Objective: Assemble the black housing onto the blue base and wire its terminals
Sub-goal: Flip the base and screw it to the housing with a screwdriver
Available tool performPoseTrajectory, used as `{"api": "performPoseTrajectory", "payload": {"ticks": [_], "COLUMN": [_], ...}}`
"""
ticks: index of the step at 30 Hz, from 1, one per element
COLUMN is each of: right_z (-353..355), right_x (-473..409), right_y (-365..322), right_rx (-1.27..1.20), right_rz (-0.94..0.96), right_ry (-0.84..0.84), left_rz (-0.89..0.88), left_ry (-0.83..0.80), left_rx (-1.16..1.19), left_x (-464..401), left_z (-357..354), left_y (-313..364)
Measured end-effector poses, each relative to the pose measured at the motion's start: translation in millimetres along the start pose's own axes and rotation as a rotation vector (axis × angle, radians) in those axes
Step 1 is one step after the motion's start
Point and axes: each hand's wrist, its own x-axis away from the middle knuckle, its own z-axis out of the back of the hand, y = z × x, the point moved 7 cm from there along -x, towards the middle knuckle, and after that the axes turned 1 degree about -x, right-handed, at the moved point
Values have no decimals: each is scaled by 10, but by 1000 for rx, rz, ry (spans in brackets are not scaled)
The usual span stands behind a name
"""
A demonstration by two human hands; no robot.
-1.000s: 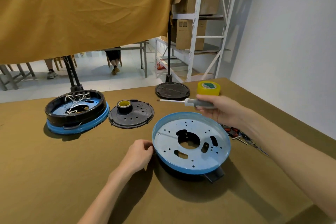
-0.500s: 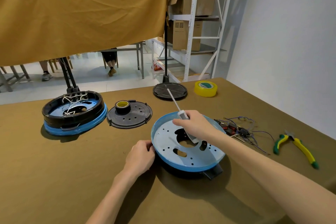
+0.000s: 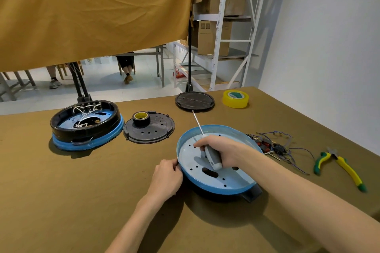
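A round blue base (image 3: 230, 183) with several holes lies on the brown table in front of me, a black part (image 3: 251, 194) showing under its right edge. My left hand (image 3: 167, 176) grips its left rim. My right hand (image 3: 223, 152) hovers over the base and holds a grey-handled screwdriver (image 3: 212, 157) with the shaft pointing up and away. A bundle of wires with terminals (image 3: 275, 148) lies right of the base.
At the far left sits an assembled black housing on a blue base (image 3: 86, 127) with white wires inside. A black perforated disc (image 3: 150, 129) carries a tape roll (image 3: 140, 118). Another black disc (image 3: 194, 101), yellow tape (image 3: 235, 98) and yellow-green pliers (image 3: 339, 167) lie around.
My right hand has brought the screwdriver from beside the yellow tape down over the blue base and turned its shaft to point away. My left hand stayed on the rim.
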Motion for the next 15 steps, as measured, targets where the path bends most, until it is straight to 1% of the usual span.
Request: {"api": "performPoseTrajectory", "payload": {"ticks": [2, 5, 11, 13, 15], "right_z": [-8, -41, -52, -36, -6], "right_x": [-13, -42, -55, -50, -42], "right_y": [0, -17, 1, -12, -35], "right_rx": [-70, -92, -40, 3, 17], "right_rz": [-21, -29, -66, -63, -55], "right_ry": [-35, -48, 23, 41, 49], "left_rz": [10, 13, 32, 63, 145], "left_ry": [-22, -45, -45, -34, -45], "left_rx": [42, 107, 220, 296, 427], "left_x": [17, 15, 23, 3, -44], "left_z": [3, 14, 18, 17, 24], "left_y": [18, 32, 27, 11, -31]}}
